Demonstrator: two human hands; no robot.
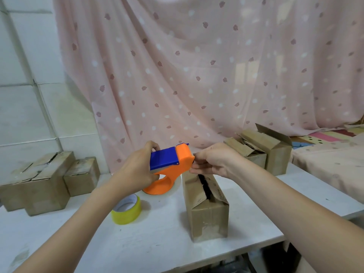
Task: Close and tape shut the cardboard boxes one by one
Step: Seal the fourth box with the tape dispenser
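Observation:
An orange and blue tape dispenser [171, 164] is held above the white table [137, 243]. My left hand [137, 170] grips its handle side. My right hand [214, 161] pinches at the dispenser's front edge, where the tape comes out; the tape end itself is too small to see. Just below my right hand stands a cardboard box [206, 211] with its top flaps folded down and a dark gap along the seam.
A yellow tape roll [127, 210] lies on the table near my left forearm. Several cardboard boxes [39, 182] sit stacked at the left, and more boxes [264, 152] with raised flaps stand at the back right. A pink curtain hangs behind.

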